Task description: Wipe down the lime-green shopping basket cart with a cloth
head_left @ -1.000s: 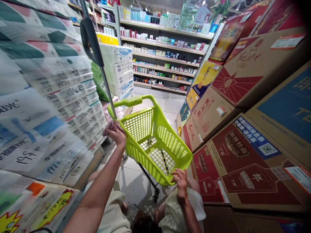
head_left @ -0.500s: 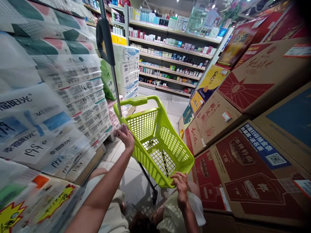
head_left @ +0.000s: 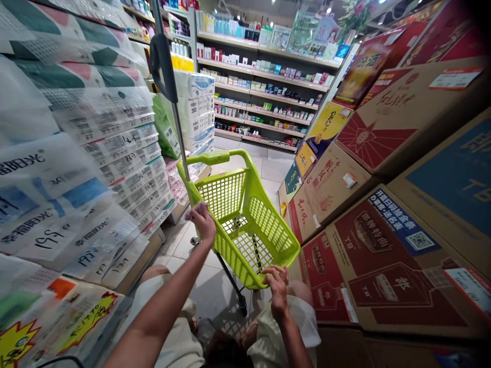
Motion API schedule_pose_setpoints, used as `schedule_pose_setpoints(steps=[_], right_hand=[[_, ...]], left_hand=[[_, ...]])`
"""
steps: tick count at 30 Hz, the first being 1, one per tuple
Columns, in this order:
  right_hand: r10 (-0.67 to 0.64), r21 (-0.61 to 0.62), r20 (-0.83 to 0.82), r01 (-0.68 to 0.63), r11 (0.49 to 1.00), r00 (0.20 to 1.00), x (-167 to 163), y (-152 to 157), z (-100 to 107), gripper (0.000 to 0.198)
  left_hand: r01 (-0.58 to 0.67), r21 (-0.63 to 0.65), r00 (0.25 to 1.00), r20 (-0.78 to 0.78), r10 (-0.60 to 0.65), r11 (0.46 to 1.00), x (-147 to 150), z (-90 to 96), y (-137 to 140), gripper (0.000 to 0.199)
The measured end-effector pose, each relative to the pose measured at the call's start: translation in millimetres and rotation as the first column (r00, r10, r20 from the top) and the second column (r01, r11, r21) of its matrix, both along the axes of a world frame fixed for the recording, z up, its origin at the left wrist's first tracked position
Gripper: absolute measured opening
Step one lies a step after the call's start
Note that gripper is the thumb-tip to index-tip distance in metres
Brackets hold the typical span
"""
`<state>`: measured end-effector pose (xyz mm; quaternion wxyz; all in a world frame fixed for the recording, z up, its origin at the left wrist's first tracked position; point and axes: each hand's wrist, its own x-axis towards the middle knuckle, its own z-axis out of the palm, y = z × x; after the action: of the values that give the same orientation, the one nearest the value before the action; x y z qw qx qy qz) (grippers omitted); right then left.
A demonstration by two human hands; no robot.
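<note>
Wiping looks to be the step in hand: the left hand (head_left: 204, 221) presses a bunched cloth (head_left: 193, 211), fingers closed on it, against the green basket (head_left: 245, 225) rim, the basket standing tilted in the aisle between stacked paper packs (head_left: 95, 168) and cartons (head_left: 383, 204), while the right hand (head_left: 276, 285) grips the near corner; the next stretch of rim probably needs that steadying hold

The lime-green mesh shopping basket (head_left: 245, 225) on wheels stands tilted in the aisle, apparently empty.
</note>
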<state>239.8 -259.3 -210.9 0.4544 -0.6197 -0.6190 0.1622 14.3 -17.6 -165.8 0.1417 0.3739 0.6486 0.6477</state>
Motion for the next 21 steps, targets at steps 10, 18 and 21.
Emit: schedule_pose_setpoints(steps=[10, 18, 21], right_hand=[[0.058, -0.013, 0.049, -0.058, 0.998, 0.997, -17, 9, 5, 0.045], [0.050, -0.005, 0.021, -0.050, 0.999, 0.999, -30, 18, 2, 0.047], [0.053, -0.007, 0.020, -0.053, 0.999, 0.998, -30, 21, 5, 0.050]], left_hand=[[0.123, 0.056, 0.992, 0.003, -0.124, 0.991, -12, 2.5, 1, 0.022], [0.366, -0.083, 0.929, 0.101, -0.357, 0.927, 46, -47.9, -135, 0.028], [0.370, -0.086, 0.922, 0.153, -0.354, 0.925, 46, -48.5, -139, 0.031]])
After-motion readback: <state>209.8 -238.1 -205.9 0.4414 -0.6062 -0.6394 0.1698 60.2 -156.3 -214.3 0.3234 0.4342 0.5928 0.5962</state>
